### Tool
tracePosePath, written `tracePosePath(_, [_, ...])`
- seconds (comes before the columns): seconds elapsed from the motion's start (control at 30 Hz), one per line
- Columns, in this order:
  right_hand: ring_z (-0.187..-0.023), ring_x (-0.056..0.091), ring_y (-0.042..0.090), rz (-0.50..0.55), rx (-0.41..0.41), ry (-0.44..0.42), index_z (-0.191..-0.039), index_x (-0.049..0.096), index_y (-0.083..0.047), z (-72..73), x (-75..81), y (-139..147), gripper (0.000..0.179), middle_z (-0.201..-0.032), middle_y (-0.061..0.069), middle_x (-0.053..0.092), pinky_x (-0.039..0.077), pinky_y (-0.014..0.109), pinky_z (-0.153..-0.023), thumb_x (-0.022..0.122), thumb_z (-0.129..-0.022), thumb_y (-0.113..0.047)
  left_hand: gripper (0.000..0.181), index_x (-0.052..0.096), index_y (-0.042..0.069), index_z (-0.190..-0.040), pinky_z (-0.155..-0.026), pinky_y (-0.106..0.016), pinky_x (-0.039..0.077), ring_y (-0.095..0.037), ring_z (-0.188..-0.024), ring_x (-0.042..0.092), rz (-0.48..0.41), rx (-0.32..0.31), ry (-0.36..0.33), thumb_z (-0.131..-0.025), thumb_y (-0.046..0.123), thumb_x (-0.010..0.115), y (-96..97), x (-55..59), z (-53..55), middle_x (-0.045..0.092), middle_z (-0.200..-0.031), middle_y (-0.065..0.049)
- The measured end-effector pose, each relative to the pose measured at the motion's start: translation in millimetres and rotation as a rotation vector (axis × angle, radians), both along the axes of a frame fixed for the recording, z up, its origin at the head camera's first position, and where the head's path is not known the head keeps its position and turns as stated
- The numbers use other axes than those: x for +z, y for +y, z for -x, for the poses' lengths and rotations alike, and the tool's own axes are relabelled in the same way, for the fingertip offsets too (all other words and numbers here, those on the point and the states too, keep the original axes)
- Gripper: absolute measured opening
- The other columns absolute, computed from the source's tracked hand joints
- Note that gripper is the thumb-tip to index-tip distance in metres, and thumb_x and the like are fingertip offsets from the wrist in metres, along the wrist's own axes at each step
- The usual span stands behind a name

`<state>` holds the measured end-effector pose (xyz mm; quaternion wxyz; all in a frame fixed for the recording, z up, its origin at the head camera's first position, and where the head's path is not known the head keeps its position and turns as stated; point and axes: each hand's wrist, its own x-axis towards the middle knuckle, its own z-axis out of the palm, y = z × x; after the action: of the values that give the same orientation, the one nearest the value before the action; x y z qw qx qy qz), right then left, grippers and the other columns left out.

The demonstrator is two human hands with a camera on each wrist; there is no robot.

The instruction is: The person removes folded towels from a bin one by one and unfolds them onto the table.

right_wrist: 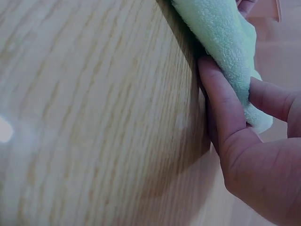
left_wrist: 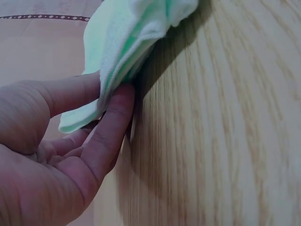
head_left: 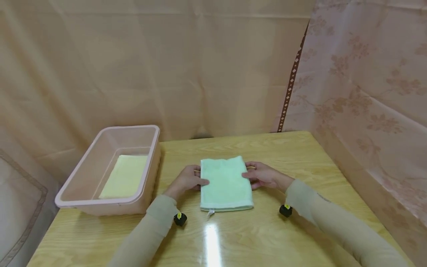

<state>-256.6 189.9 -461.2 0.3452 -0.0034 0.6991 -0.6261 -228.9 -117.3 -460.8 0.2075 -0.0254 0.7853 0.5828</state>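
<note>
A folded light green towel (head_left: 227,183) lies near the middle of the table, a small white tag (head_left: 211,212) poking out at its near edge. My left hand (head_left: 187,179) pinches the towel's left side, thumb on top and fingers underneath. In the left wrist view, several folded layers of the towel (left_wrist: 124,52) sit between thumb and fingers. On the opposite side, my right hand (head_left: 265,175) grips the towel's right edge the same way. The right wrist view has the towel's fuzzy fold (right_wrist: 225,52) between that hand's thumb and fingers, close to the tabletop.
A pale pink plastic basin (head_left: 151,163) stands on the left of the wooden table (head_left: 253,237). Inside it, a folded yellow towel (head_left: 125,176) lies flat on the bottom. Beige curtains (head_left: 186,74) hang behind the table, and a flowered cloth (head_left: 377,104) hangs along the right.
</note>
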Motion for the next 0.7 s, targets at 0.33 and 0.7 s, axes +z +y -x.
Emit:
tracePosePath(0.33, [-0.107,0.066,0.031,0.008,-0.011,0.017,-0.156,0.027,-0.001,3.4,4.1,5.0,0.063,-0.136,0.026,0.054,0.059,0.049,-0.085,0.06,-0.102,-0.007,0.052,0.052,-0.004,-0.129,-0.068,-0.035,0.06,-0.023,-0.084,0.068,0.054,0.041,0.011,-0.086,0.003,0.081,3.0,2.6,-0.9,0.066,-0.104,-0.015])
tracePosePath(0.7, [-0.09,0.063,0.02,0.06,-0.013,0.025,-0.153,0.034,0.001,2.2,12.6,12.0,0.054,-0.111,0.011,0.057,0.059,0.035,-0.082,0.056,-0.104,-0.01,0.045,0.051,-0.004,-0.126,-0.068,-0.039,0.061,-0.024,-0.078,0.07,-0.051,0.057,-0.034,-0.09,0.005,0.077,4.5,0.6,0.1,0.068,-0.103,-0.018])
